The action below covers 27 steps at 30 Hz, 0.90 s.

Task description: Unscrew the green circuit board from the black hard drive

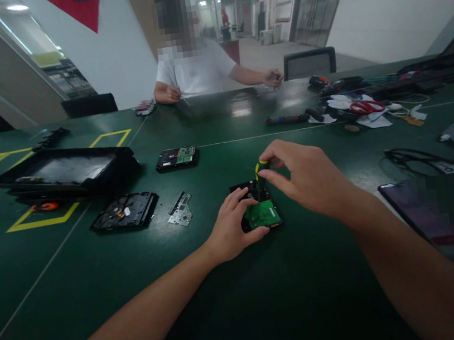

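Observation:
A hard drive (268, 216) lies on the green table with its green circuit board facing up. My left hand (231, 225) grips it from the left, thumb along the near edge and fingers over the top. Between the thumb and fingers of my right hand (301, 173) is a short yellow and black screwdriver (260, 174). It stands nearly upright with its shaft pointing down at the drive; the tip is too small to make out. To the left lies a loose circuit board (182, 210), and a second hard drive (177, 158) sits farther back.
At left are an opened black device (125, 211) and a large black casing (69, 169). A phone-like dark screen (423, 215) and cables (423, 156) lie at right. Tools and scraps (357, 106) fill the back right. Across the table sits a person (200, 69) in white.

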Each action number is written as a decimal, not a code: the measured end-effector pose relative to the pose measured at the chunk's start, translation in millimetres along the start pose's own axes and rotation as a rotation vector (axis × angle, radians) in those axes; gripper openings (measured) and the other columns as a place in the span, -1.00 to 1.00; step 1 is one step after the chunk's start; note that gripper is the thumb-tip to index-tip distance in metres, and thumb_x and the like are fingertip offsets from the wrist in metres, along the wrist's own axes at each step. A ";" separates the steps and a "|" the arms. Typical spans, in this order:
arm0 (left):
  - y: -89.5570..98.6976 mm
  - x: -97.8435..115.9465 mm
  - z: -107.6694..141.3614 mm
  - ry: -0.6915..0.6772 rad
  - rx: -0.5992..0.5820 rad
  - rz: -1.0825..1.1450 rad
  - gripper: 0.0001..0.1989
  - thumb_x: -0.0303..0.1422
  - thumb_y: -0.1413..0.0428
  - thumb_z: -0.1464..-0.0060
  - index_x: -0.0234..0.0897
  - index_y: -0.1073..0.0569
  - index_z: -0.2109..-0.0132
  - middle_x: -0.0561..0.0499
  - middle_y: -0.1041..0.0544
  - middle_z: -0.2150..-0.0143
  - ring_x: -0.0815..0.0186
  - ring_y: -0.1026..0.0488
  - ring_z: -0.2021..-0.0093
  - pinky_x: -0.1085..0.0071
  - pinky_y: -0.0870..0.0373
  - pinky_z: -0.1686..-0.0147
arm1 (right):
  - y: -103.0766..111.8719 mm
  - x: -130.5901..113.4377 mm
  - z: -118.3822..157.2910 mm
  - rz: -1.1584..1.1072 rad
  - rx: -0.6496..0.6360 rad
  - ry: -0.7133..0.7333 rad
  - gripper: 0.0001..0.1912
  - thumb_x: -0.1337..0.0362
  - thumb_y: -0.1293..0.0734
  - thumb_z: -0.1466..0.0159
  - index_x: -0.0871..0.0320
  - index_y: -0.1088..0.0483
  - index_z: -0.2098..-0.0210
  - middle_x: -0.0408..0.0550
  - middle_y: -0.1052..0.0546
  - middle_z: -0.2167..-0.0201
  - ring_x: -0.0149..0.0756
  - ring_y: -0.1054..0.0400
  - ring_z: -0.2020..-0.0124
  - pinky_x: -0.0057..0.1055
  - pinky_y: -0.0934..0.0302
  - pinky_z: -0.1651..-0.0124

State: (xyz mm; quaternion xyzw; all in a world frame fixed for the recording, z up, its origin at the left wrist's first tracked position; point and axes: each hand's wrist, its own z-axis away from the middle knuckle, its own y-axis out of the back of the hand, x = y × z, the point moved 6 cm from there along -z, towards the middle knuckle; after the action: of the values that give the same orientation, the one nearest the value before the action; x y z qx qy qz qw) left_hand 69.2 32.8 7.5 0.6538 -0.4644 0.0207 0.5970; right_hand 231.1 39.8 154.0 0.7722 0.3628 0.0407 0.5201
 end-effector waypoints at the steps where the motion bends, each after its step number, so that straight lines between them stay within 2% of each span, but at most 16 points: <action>1: 0.1 0.3 0.1 0.001 -0.001 -0.001 -0.39 -0.05 -0.34 -0.12 -0.14 -0.41 -0.23 -0.21 -0.23 -0.49 -0.10 -0.07 -0.53 -0.19 -0.10 -0.45 | -0.1 -0.3 0.0 0.005 -0.001 0.010 -0.87 0.32 -0.33 -0.39 0.15 -0.40 0.06 0.04 -0.59 0.11 -0.11 -0.50 0.13 -0.23 -0.30 0.05; 7: 0.8 1.1 0.3 0.006 -0.003 0.004 -0.39 -0.06 -0.34 -0.11 -0.15 -0.41 -0.23 -0.21 -0.23 -0.49 -0.09 -0.06 -0.53 -0.16 -0.08 -0.47 | 0.7 -0.5 0.6 0.012 0.011 0.045 -0.84 0.33 -0.31 -0.41 0.14 -0.43 0.02 0.06 -0.59 0.04 -0.10 -0.50 0.07 -0.21 -0.30 -0.01; 15: 1.0 1.0 0.1 0.022 -0.015 0.011 -0.38 -0.06 -0.34 -0.11 -0.12 -0.40 -0.24 -0.20 -0.22 -0.49 -0.12 -0.05 -0.53 -0.23 -0.08 -0.45 | 2.0 1.6 0.1 -0.015 0.034 -0.003 -0.88 0.33 -0.32 -0.39 0.11 -0.41 0.08 0.02 -0.60 0.12 -0.12 -0.50 0.15 -0.22 -0.30 0.06; 22: -0.8 -0.1 -0.1 0.004 -0.001 0.001 -0.37 -0.05 -0.35 -0.10 -0.12 -0.41 -0.23 -0.20 -0.22 -0.49 -0.11 -0.08 -0.53 -0.21 -0.09 -0.45 | 2.5 -2.4 0.0 -0.029 0.008 0.037 -0.82 0.34 -0.29 -0.40 0.11 -0.45 0.02 0.06 -0.59 0.04 -0.10 -0.49 0.05 -0.21 -0.31 -0.04; 27: 1.2 2.0 -0.2 0.012 -0.008 -0.004 -0.38 -0.07 -0.35 -0.11 -0.15 -0.40 -0.24 -0.22 -0.22 -0.49 -0.11 -0.06 -0.53 -0.20 -0.09 -0.45 | 2.8 -0.3 0.1 -0.008 0.031 0.000 -0.88 0.34 -0.31 -0.38 0.13 -0.42 0.09 0.03 -0.60 0.12 -0.11 -0.49 0.12 -0.23 -0.30 0.04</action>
State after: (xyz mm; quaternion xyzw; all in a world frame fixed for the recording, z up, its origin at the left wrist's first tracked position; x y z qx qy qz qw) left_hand 69.7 32.0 9.6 0.6522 -0.4597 0.0218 0.6023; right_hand 232.3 39.0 156.4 0.7786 0.3664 0.0332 0.5083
